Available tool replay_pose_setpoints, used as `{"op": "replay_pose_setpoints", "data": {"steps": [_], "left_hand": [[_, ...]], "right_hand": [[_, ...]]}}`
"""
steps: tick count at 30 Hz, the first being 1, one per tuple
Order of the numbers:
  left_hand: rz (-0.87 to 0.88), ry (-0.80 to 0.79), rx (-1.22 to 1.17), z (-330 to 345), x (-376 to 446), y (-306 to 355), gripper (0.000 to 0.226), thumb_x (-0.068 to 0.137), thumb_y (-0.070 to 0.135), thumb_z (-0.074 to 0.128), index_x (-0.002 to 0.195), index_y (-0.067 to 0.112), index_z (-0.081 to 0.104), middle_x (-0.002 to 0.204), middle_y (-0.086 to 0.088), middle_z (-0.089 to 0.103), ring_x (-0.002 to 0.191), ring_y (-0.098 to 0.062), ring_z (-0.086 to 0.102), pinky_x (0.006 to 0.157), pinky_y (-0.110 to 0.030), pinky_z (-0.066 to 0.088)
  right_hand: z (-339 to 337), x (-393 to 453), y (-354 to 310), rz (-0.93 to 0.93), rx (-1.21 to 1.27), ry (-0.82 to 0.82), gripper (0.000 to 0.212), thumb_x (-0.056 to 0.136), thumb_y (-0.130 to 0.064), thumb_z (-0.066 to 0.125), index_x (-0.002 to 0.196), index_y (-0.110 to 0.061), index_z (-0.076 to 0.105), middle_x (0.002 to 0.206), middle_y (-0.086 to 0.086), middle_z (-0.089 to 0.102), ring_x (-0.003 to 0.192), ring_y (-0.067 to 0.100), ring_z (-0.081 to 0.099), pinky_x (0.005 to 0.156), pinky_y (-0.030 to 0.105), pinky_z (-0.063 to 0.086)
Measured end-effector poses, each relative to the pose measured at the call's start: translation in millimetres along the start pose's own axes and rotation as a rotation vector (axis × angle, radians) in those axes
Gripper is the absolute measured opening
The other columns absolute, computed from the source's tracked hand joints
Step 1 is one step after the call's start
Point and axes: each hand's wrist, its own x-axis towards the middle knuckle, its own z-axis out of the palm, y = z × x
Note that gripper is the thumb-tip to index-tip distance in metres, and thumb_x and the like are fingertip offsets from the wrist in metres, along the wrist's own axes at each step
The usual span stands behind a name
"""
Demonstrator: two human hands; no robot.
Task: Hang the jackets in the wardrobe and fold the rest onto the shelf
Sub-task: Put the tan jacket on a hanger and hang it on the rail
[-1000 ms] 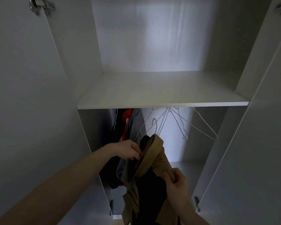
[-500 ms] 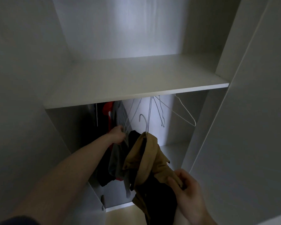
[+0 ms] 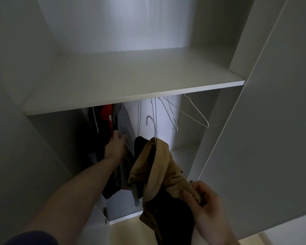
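White wardrobe (image 3: 42, 156), dim inside, both doors swung open. A broad shelf (image 3: 131, 82) spans it at eye level; pale floor (image 3: 127, 230) shows at 6 o'clock.

Below the shelf, left to right: dark garments (image 3: 94, 147) hanging at 9 o'clock of the opening, a red one (image 3: 107, 113) among them, then a grey one (image 3: 125, 121). Right of these a cluster of bare wire hangers (image 3: 168, 110) dangles, the one at 2 o'clock (image 3: 196, 112) tilted out toward the right door (image 3: 272, 121).

Left hand (image 3: 115, 147), arm stretched forward, sits against the grey garment; fingers look fairly straight and together, pressing into the cloth, though the tips are partly lost in shadow. The hung clothes crowd the left end of the space.

Tan jacket (image 3: 159, 167) with dark lining, centre frame, sits on a wire hanger whose hook (image 3: 151, 121) stands free in the air below the shelf. It droops down to 5 o'clock.

Right hand (image 3: 203, 200), at 4 o'clock, low and close to the camera, fingers curled, pinching a fold of the jacket's tan cloth between thumb and fingertips.
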Motion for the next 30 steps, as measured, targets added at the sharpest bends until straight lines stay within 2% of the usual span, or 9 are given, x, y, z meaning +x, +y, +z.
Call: {"op": "replay_pose_setpoints", "data": {"steps": [2,5,7,10,13,17,19,24,30], "left_hand": [[-0.048,0.040,-0.061,-1,-2,-9,0.048,0.096,0.011,0.060,0.142,0.019,0.048,0.147,-0.014,0.029,0.118,-0.037,0.051,0.075,-0.040,0.052],[-0.045,-0.059,-0.103,-5,2,-23,0.036,0.104,0.020,0.052,0.140,0.015,0.052,0.143,-0.012,0.040,0.110,-0.032,0.057,0.075,-0.033,0.045],[-0.034,-0.122,-0.166,-9,4,-30,0.030,0.105,0.019,0.050,0.132,0.013,0.060,0.134,-0.011,0.055,0.107,-0.028,0.061,0.079,-0.031,0.048],[-0.074,-0.135,-0.252,-16,6,-36,0.026,0.101,0.014,0.055,0.123,0.014,0.069,0.124,-0.012,0.068,0.108,-0.029,0.065,0.087,-0.036,0.054],[-0.087,-0.137,-0.264,-23,8,-40,0.031,0.104,0.011,0.051,0.130,0.013,0.068,0.130,-0.014,0.066,0.115,-0.032,0.063,0.094,-0.036,0.052],[-0.113,-0.149,-0.263,-26,9,-48,0.028,0.102,0.009,0.052,0.125,0.010,0.069,0.127,-0.015,0.067,0.113,-0.030,0.065,0.099,-0.043,0.054],[-0.132,-0.141,-0.265,-27,8,-54,0.029,0.100,0.008,0.057,0.125,0.013,0.070,0.130,-0.014,0.067,0.117,-0.030,0.064,0.101,-0.043,0.053],[-0.204,-0.116,-0.268,-34,1,-68,0.044,0.099,0.006,0.057,0.142,0.015,0.059,0.143,-0.015,0.059,0.126,-0.032,0.060,0.102,-0.040,0.052],[-0.254,-0.100,-0.315,-45,-10,-77,0.044,0.097,0.010,0.062,0.140,0.016,0.061,0.144,-0.014,0.057,0.125,-0.032,0.060,0.101,-0.038,0.054]], "right_hand": [[11,3,-8,-0.006,-0.025,0.021,0.023,0.091,-0.009,0.074,0.076,-0.026,0.069,0.071,0.003,0.067,0.064,0.010,0.062,0.060,0.020,0.047],[28,12,-21,0.021,-0.031,0.036,0.018,0.093,-0.012,0.073,0.079,-0.023,0.069,0.073,0.002,0.068,0.068,0.014,0.065,0.064,0.021,0.049],[40,16,-29,0.024,-0.052,0.033,0.015,0.095,-0.014,0.072,0.081,-0.021,0.070,0.074,0.000,0.069,0.071,0.013,0.066,0.067,0.021,0.050],[57,19,-40,0.032,-0.086,-0.001,0.009,0.096,-0.019,0.071,0.087,-0.019,0.070,0.079,-0.001,0.070,0.079,0.018,0.068,0.080,0.033,0.056],[69,17,-44,0.046,-0.122,-0.020,0.009,0.096,-0.023,0.071,0.089,-0.019,0.070,0.078,-0.001,0.070,0.078,0.018,0.068,0.080,0.033,0.055],[71,4,-39,0.052,-0.097,-0.009,0.015,0.093,-0.014,0.073,0.079,-0.014,0.067,0.069,0.007,0.065,0.066,0.011,0.060,0.064,0.016,0.046],[73,-1,-36,0.070,-0.082,-0.002,0.016,0.093,-0.011,0.073,0.078,-0.013,0.067,0.069,0.008,0.064,0.066,0.011,0.060,0.062,0.015,0.048],[87,3,-32,0.062,-0.088,0.047,0.018,0.094,-0.017,0.071,0.077,-0.020,0.065,0.070,0.001,0.066,0.069,0.016,0.064,0.066,0.027,0.051],[109,31,-27,0.058,-0.129,0.079,0.013,0.099,-0.024,0.065,0.086,-0.023,0.064,0.077,-0.003,0.067,0.076,0.016,0.066,0.074,0.036,0.054]]}}
